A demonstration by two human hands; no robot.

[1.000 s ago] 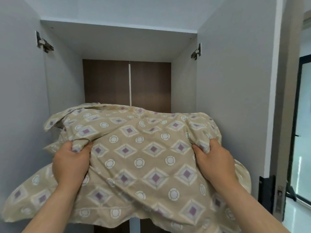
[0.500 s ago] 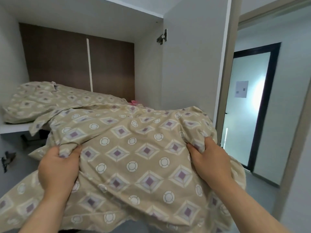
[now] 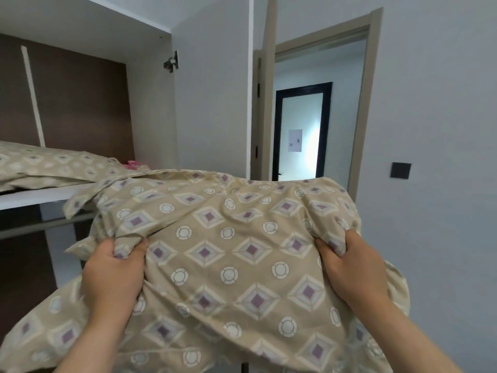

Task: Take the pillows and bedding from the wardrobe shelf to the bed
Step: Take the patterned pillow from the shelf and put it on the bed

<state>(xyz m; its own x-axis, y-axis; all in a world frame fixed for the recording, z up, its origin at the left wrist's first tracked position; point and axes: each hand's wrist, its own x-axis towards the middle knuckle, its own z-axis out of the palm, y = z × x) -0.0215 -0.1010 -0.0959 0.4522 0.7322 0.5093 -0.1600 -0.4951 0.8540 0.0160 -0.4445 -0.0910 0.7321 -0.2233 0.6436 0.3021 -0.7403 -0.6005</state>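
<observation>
A beige pillow [image 3: 228, 251] with purple diamonds and white circles fills the middle of the view, held off the shelf in front of me. My left hand [image 3: 113, 273] grips its left side with bunched fabric. My right hand [image 3: 349, 267] clutches its right edge. A second piece of matching bedding [image 3: 53, 164] still lies flat on the white wardrobe shelf [image 3: 35, 196] at the left. The bed is out of view.
The open wardrobe door [image 3: 212, 103] stands upright just behind the pillow. An open doorway [image 3: 317, 111] with a dark-framed door beyond lies to the right. A black wall switch [image 3: 401, 170] sits on the right wall. A small pink item [image 3: 132, 164] rests at the shelf's back.
The pillow has come off the shelf and swung right with both hands. My view has turned right, from the wardrobe interior towards the doorway and wall.
</observation>
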